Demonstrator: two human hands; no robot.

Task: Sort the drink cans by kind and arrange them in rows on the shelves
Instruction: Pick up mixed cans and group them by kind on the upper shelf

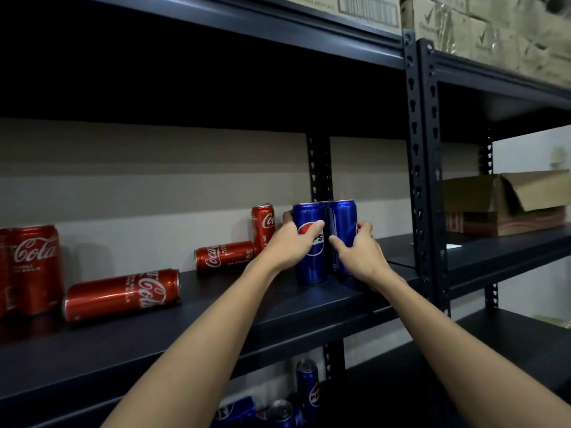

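Note:
Blue Pepsi cans stand upright together on the dark shelf (216, 329), near its right end. My left hand (292, 242) grips the left Pepsi can (309, 267), thumb across its logo. My right hand (358, 251) grips the right Pepsi can (344, 220). A third blue can (326, 208) peeks out behind them. Red Coca-Cola cans sit to the left: one upright (262, 223) beside my left hand, one lying on its side (224, 254), another lying nearer the front (122, 293), and upright ones (34, 267) at the far left.
A black shelf post (421, 168) rises just right of the Pepsi cans. An open cardboard box (506, 202) sits on the neighbouring shelf to the right. More Pepsi cans (307, 387) lie and stand on the shelf below. Cartons (482, 26) rest on top.

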